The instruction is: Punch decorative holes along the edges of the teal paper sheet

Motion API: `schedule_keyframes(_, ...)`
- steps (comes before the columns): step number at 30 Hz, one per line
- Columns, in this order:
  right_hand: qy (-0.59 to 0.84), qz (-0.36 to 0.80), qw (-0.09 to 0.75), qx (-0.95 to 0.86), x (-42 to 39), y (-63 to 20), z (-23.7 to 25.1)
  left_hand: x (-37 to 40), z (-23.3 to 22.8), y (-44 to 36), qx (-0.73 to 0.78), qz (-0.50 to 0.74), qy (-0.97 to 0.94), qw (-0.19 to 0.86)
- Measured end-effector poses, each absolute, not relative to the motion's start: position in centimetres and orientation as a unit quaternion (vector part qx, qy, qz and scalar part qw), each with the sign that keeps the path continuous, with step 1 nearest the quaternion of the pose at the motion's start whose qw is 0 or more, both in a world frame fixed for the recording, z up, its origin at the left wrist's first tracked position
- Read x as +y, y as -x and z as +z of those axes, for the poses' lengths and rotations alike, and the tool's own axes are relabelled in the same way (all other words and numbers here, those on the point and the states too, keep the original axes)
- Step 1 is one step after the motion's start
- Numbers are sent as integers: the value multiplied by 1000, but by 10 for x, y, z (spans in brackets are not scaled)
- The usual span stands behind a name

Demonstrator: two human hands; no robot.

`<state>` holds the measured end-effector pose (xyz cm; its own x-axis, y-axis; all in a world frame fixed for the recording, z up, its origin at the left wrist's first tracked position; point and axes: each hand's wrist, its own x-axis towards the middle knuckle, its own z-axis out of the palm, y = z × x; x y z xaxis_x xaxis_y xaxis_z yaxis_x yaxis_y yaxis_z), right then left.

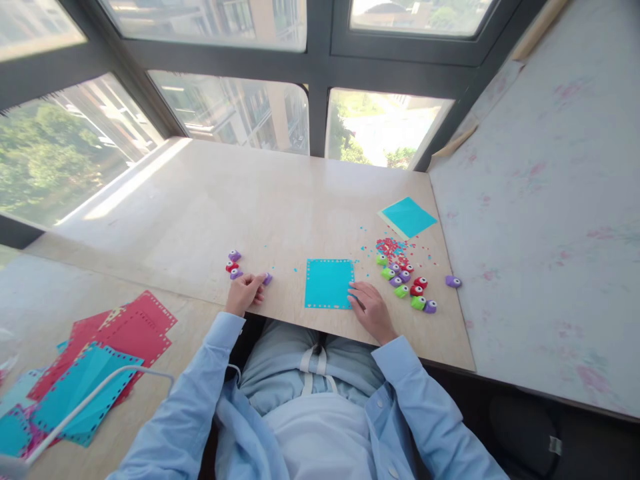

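Observation:
A square blue sheet of paper [329, 285] lies on the table in front of me, with small punched holes along its edges. My right hand [371, 311] rests at its right edge, fingers stretched out over the paper's border. To the left of the sheet, my left hand [245, 293] is closed, its fingertips pinching a small purple paper punch [268, 278] low over the tabletop. Just beyond that hand stand a red punch [231, 267] and two more purple punches [235, 255].
Several green, red and purple punches [401, 291] cluster at the right, near scattered red and blue paper bits [391, 248]. Behind them lie stacked blue and pale sheets [409, 217]. One purple punch [453, 281] sits by the wall. Punched red sheets [145, 313] and blue sheets [83, 397] overlap at left.

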<state>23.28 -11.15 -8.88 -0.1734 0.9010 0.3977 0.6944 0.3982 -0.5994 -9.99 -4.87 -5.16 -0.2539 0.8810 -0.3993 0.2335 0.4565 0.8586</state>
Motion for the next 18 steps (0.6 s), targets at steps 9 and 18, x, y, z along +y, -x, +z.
schedule_keyframes(9, 530, 150, 374, -746, -111, -233, -90, -49, -53, 104, 761, 450, -304, 354)
schedule_keyframes(18, 515, 158, 380, -752, -104, -236, -89, -59, -56, 33, 691, 338, -584, 258)
